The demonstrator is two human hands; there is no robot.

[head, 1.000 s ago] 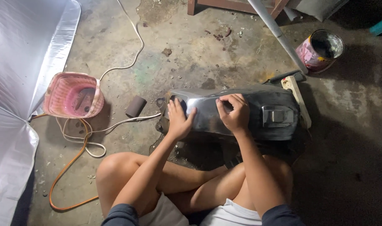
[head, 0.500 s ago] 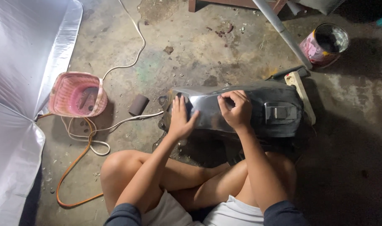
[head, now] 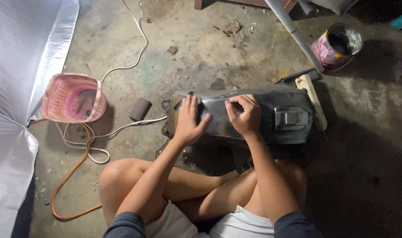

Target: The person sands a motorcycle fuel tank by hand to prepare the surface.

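Observation:
A black, curved vehicle body panel (head: 271,99) lies on the concrete floor in front of my crossed legs. It has a grey latch (head: 291,118) near its right end. My left hand (head: 190,121) rests flat on the panel's left part, fingers spread. My right hand (head: 244,115) presses on the panel's middle with its fingers curled together. Whether anything lies under those fingers is hidden.
A pink plastic basket (head: 73,98) stands at the left beside a silver sheet (head: 16,66). A small brown roll (head: 140,109), a white cable (head: 139,39) and an orange hose (head: 68,176) lie on the floor. A paint can (head: 337,46), a metal pole (head: 293,33) and a power strip (head: 311,94) are at the upper right.
Both hands stay on the panel in nearly the same places. Only the view has shifted slightly.

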